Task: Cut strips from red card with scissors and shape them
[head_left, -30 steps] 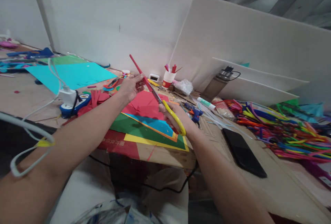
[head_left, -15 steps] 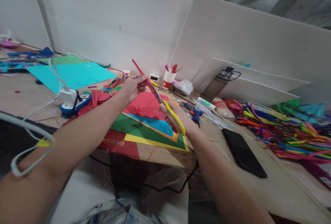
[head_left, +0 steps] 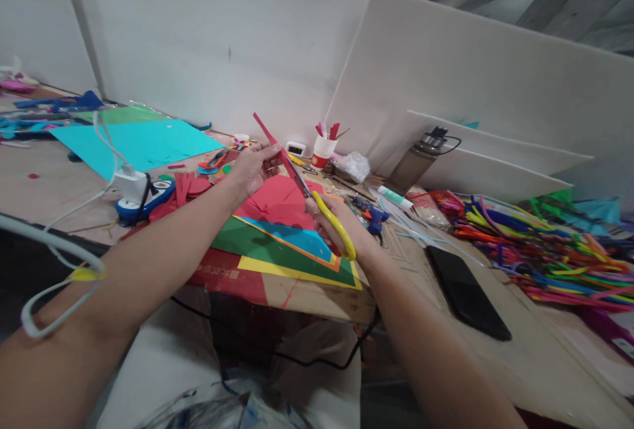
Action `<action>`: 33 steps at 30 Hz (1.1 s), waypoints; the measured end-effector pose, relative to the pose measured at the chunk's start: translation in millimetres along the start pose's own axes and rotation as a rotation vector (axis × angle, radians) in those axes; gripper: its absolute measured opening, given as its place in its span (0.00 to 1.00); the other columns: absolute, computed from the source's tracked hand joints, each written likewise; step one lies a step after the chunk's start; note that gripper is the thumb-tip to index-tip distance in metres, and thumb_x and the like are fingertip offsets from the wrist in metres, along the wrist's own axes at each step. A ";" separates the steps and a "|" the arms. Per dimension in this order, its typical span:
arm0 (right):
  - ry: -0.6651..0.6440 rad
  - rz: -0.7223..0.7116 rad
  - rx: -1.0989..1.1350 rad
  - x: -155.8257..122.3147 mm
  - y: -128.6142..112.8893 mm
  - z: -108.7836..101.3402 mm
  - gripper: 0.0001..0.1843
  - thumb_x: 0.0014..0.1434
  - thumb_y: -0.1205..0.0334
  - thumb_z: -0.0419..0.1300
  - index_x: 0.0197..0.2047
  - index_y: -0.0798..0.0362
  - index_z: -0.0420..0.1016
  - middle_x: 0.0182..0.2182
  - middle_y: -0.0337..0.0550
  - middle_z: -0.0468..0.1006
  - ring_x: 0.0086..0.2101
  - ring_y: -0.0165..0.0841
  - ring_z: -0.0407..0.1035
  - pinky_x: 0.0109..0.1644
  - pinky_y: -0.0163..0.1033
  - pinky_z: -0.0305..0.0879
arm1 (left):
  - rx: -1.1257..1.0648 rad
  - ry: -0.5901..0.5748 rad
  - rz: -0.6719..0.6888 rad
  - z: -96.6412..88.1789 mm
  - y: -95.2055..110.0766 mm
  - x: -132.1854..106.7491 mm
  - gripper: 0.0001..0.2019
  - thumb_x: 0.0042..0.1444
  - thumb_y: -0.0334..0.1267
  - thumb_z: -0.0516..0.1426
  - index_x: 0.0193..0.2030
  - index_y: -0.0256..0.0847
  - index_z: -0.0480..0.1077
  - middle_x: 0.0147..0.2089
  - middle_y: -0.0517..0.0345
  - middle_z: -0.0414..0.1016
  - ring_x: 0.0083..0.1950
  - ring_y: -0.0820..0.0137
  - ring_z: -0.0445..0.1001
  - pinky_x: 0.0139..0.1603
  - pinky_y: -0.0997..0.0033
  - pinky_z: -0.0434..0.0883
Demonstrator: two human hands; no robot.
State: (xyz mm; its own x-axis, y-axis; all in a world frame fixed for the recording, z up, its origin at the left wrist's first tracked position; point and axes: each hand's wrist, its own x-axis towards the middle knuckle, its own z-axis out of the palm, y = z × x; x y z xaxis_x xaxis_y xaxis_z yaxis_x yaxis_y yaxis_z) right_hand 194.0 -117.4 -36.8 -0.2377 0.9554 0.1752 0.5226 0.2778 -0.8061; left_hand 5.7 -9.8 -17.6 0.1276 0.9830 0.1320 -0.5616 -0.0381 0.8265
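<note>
Pinching a thin red paper strip (head_left: 263, 127), the left hand (head_left: 253, 167) has a narrow grip between thumb and fingers, with one end of the strip rising past them toward the white wall panel (head_left: 198, 46). The right hand (head_left: 329, 216) has its grip closed around the yellow handles of the scissors (head_left: 349, 242), whose blades point up toward the left hand and lie along the strip's lower part. Whether the blades are parted is hard to tell. The strip and the scissors are both held above the worktop (head_left: 47, 175), over a stack of coloured paper: red sheets (head_left: 270, 203) on top, then a blue sheet (head_left: 308, 241), a green sheet (head_left: 230, 237) and a yellow sheet (head_left: 265, 266) showing at the edges. Beyond the hands stand a paper cup (head_left: 324, 149) and a small white clock (head_left: 296, 148). To the right are a glue stick (head_left: 395, 198), a tilted bottle (head_left: 413, 164), a black phone (head_left: 465, 292) and a heap of coloured pipe cleaners (head_left: 555, 247).
</note>
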 end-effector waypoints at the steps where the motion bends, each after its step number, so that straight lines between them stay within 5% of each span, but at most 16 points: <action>1: -0.002 0.011 0.008 -0.1 0.1 0.1 0.27 0.60 0.32 0.50 0.33 0.50 0.61 0.20 0.33 0.62 0.18 0.24 0.56 0.21 0.31 0.53 | 0.000 0.000 0.000 0.0 0.0 -0.2 0.06 0.51 0.29 0.63 0.28 0.37 0.69 0.25 0.61 0.75 0.25 0.77 0.72 0.28 0.76 0.67; 16: 0.005 -0.017 -0.041 -1.0 -4.4 -1.4 0.26 0.60 0.33 0.50 0.32 0.50 0.62 0.20 0.35 0.64 0.19 0.27 0.57 0.21 0.32 0.52 | 0.001 0.034 0.036 -3.6 0.9 4.7 0.08 0.50 0.36 0.65 0.29 0.39 0.69 0.26 0.61 0.74 0.26 0.75 0.72 0.27 0.75 0.66; 33: 0.007 -0.019 -0.058 -0.5 -5.6 -1.4 0.27 0.60 0.33 0.49 0.32 0.51 0.62 0.20 0.35 0.62 0.21 0.27 0.57 0.24 0.33 0.54 | 0.059 0.004 0.022 -0.9 2.4 1.2 0.05 0.50 0.31 0.63 0.27 0.36 0.70 0.26 0.58 0.74 0.26 0.76 0.72 0.28 0.74 0.66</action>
State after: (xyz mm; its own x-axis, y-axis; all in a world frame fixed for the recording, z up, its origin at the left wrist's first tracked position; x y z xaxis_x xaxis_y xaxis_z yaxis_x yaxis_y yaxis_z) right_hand 192.4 -119.3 -31.6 -0.2424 0.9506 0.1941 0.5646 0.3009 -0.7686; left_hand 3.7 -8.6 -16.0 0.1124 0.9825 0.1486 -0.5148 -0.0703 0.8544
